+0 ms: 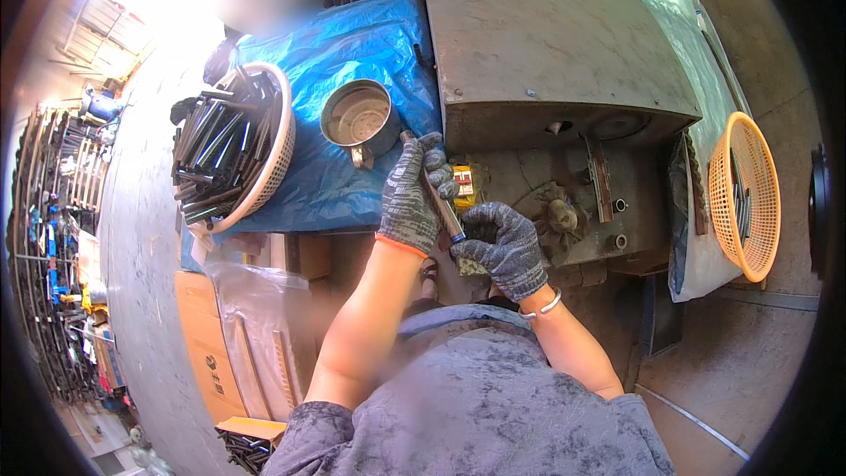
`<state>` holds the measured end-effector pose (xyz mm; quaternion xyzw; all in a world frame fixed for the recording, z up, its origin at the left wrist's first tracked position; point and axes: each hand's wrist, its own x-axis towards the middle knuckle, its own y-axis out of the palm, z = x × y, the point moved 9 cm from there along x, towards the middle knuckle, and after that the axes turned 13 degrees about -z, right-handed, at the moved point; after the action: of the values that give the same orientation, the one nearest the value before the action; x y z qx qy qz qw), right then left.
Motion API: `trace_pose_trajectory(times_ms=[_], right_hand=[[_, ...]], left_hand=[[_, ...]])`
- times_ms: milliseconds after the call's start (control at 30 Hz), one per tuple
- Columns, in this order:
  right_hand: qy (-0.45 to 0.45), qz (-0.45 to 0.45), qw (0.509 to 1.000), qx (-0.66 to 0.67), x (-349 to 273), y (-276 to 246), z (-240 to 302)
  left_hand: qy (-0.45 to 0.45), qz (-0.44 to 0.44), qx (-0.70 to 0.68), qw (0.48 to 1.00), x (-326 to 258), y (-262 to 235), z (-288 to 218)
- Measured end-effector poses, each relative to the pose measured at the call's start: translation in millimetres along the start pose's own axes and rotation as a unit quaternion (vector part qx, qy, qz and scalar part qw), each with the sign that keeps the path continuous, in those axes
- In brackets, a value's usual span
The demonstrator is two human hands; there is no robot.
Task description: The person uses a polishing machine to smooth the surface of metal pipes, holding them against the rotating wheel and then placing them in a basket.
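Both my hands wear grey knit gloves. My left hand point(410, 198) is wrapped around a thin metal rod point(443, 211) that slants from upper left to lower right. My right hand point(502, 247) grips the rod's lower end, just below the left hand. The rod's top end pokes out beside a round metal pot point(357, 119). Both hands hover in front of a rusty grey machine point(546, 44), close to its toothed wheel point(560, 216).
A white basket point(280, 137) full of several dark rods sits on a blue tarp point(352, 44) at the left. An orange basket point(749, 198) holding a few rods rests on clear plastic sheeting at the right. Cardboard and plastic bags lie at the lower left.
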<state>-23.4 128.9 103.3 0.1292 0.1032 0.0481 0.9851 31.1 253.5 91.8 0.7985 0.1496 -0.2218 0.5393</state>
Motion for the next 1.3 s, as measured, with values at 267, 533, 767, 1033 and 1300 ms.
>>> trace_pose_trajectory(times_ms=[267,533,767,1033,1300], right_hand=[[-0.047,-0.025,0.994,-0.099,-2,-14,2],[-0.045,-0.045,0.997,-0.046,0,-16,-4],[-0.009,-0.046,0.999,-0.004,4,-14,-11],[-0.029,-0.032,0.998,-0.041,7,-9,-8],[-0.056,-0.03,0.995,-0.082,8,-7,-1]], left_hand=[[0.008,-0.01,0.056,0.998,-4,7,-1],[0.077,-0.002,0.135,0.988,-7,12,-7],[0.025,0.019,0.066,0.997,1,9,2],[-0.021,0.03,0.021,0.999,2,7,4],[-0.047,0.05,-0.018,0.998,8,7,11]])
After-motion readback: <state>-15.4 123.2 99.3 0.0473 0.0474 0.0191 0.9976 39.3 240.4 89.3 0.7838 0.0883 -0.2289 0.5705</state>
